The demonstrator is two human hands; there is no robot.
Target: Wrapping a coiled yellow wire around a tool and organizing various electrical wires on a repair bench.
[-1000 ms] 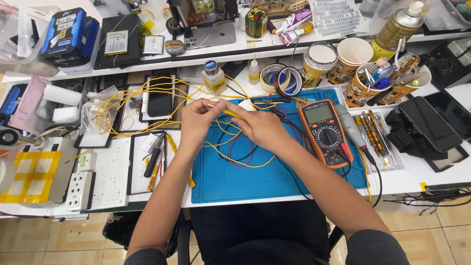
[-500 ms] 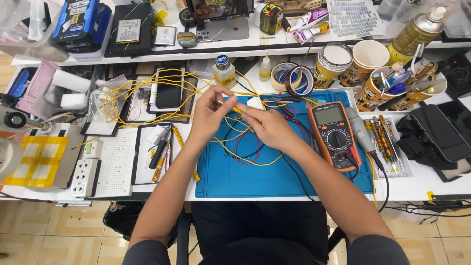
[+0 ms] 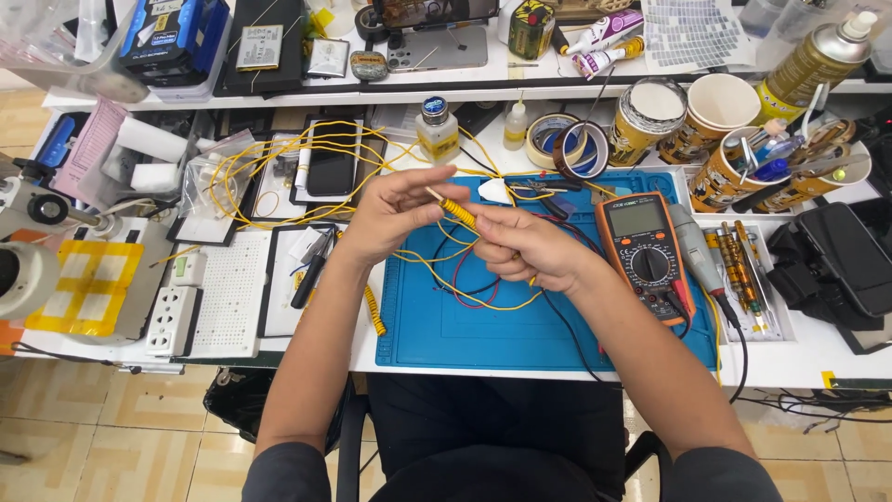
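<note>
My left hand and my right hand meet above the blue work mat. Between their fingertips I hold a thin rod wound with a tight yellow wire coil. The left hand pinches the bare upper end of the rod, and the right hand grips the coil's lower end. Loose yellow wire trails from the coil in loops across the mat and off to the left. Red and black leads lie under my hands.
An orange multimeter lies right of my hands, with a tray of tools beyond it. Tape rolls, paper cups, a small bottle and a phone sit behind. A white power strip and breadboard lie left.
My hands have drawn slightly toward me and the wound coil on the rod now shows between the fingertips. The view has shifted a little.
</note>
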